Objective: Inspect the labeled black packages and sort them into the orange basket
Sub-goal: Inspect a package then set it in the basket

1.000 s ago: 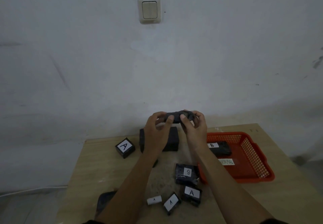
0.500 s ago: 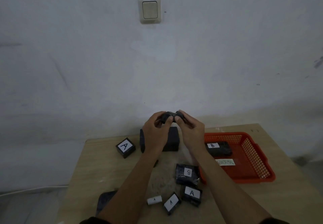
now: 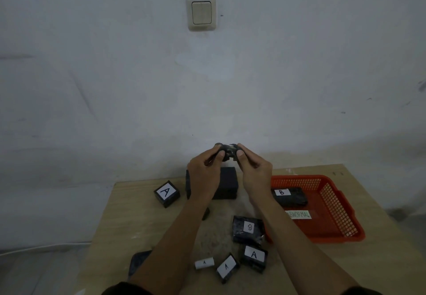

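Package is pinched between left hand and right hand, held up crosswise; basket lies lower right, nearer right hand.

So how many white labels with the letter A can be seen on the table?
4: one on the cube at far left, one on the small roll, one on the tilted package, one on the package nearest the basket. Arms may hide others.
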